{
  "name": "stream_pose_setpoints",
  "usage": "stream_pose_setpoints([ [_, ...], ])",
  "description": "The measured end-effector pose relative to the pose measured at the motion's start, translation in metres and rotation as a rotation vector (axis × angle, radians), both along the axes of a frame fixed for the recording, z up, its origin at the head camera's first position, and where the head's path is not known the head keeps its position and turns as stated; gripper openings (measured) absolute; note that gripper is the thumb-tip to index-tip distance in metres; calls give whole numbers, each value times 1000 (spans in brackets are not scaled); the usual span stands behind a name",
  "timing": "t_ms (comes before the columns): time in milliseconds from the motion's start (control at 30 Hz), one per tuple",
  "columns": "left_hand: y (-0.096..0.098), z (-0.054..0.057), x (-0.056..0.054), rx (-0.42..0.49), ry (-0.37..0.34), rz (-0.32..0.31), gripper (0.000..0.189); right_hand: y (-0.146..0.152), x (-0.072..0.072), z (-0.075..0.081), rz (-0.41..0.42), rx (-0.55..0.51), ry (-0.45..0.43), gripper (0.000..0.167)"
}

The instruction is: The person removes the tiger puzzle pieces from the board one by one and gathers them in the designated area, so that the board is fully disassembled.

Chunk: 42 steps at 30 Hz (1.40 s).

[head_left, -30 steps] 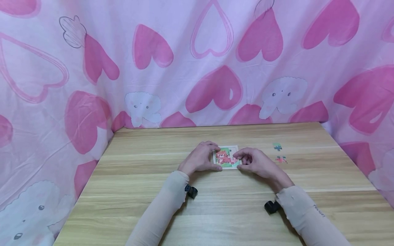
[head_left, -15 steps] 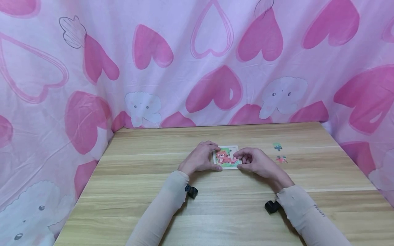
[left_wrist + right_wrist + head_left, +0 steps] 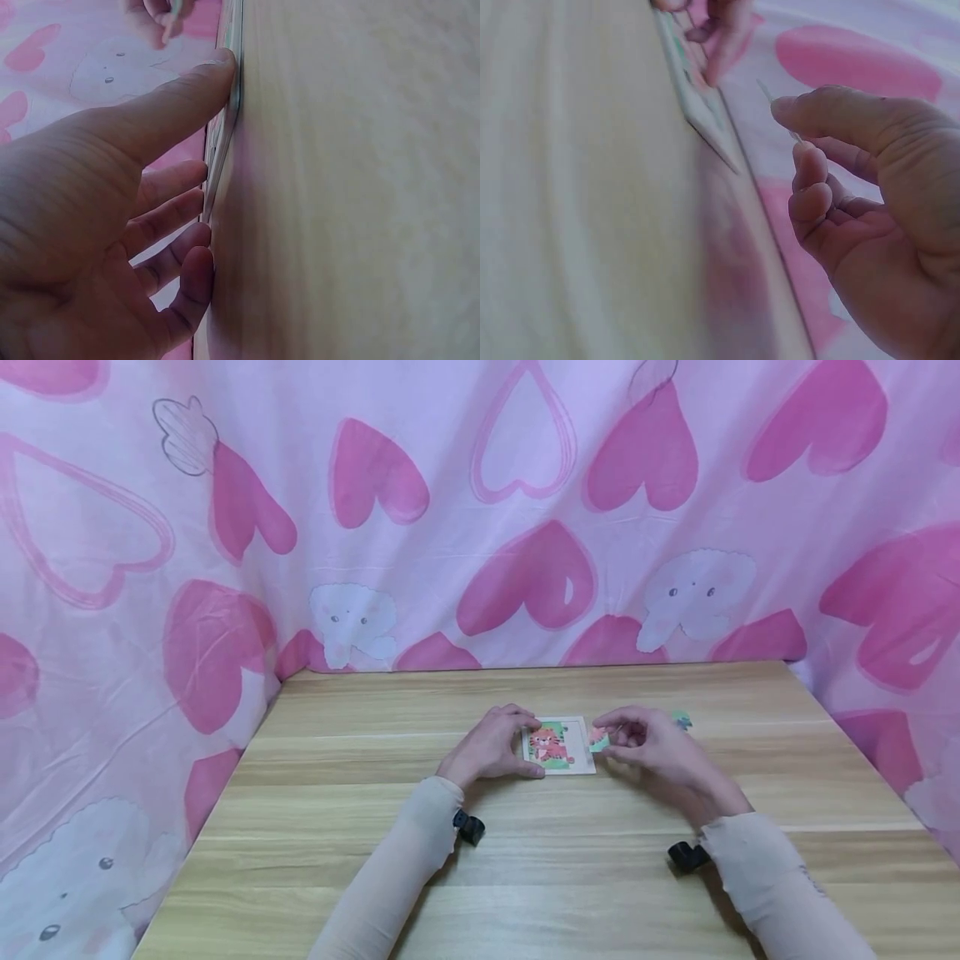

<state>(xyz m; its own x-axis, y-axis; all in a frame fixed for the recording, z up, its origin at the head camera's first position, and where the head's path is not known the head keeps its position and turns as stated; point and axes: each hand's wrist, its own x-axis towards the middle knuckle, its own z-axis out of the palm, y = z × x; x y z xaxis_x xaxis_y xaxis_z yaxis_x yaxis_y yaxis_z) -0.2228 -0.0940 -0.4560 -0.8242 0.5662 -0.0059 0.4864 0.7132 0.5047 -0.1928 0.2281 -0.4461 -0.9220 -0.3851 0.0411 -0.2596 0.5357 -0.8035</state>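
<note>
A jigsaw puzzle tray (image 3: pixel 581 762) with a white border lies on the table, an orange tiger on green filling its left part. Its right part shows bare white. My left hand (image 3: pixel 497 743) holds the tray's left end, thumb at the near edge and fingers toward the far edge. In the left wrist view, the thumb lies on the tray rim (image 3: pixel 238 82). Just right of the tray, my right hand (image 3: pixel 660 747) pinches a pink-and-green puzzle piece (image 3: pixel 598 740) between thumb and fingertips. The right wrist view shows this piece edge-on, above the table.
A loose green puzzle piece (image 3: pixel 681 720) lies on the wooden table (image 3: pixel 555 877), partly behind the right hand. Pink curtains (image 3: pixel 420 577) with hearts stand at the table's back and sides. Each sleeve carries a small black wrist camera (image 3: pixel 688 857).
My right hand has lifted the puzzle piece from the tray's lower right and moved right with it. A loose pink piece is now hidden behind that hand. The left hand keeps its hold.
</note>
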Motion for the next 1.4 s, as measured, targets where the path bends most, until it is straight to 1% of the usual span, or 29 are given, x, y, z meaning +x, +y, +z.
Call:
stream_pose_setpoints([
  [100, 0, -1, 0, 2, 2, 1, 83, 16, 3, 9, -13, -7, 47, 42],
  [200, 0, -1, 1, -1, 3, 0, 84, 34, 6, 17, -45, -17, 91, 42],
  [433, 0, 0, -1, 10, -10, 3, 84, 74, 11, 36, -124, -72, 119, 42],
  [533, 0, 1, -2, 11, -11, 7, 85, 89, 14, 41, -146, -80, 153, 42],
  [667, -1, 3, -1, 19, -18, 15, 87, 101, 18, 43, -180, -72, 175, 43],
  [733, -1, 3, -1, 21, -23, 17, 87, 105, 21, 41, -183, -74, 169, 44],
  [833, -1, 2, -1, 20, -32, 17, 87, 112, 27, 33, -170, -73, 159, 44],
  [1033, 1, 1, -1, 11, -38, 20, 86, 122, 40, 17, -147, 2, 110, 44],
  [1133, 1, 1, -1, 11, -33, 18, 86, 126, 47, 9, -131, 21, 81, 43],
  [1300, 0, 0, -1, 15, -28, 15, 86, 131, 56, -8, -64, 8, 65, 40],
  [1400, 0, 0, -1, 14, -29, 17, 86, 133, 59, -16, -38, 2, 56, 39],
])
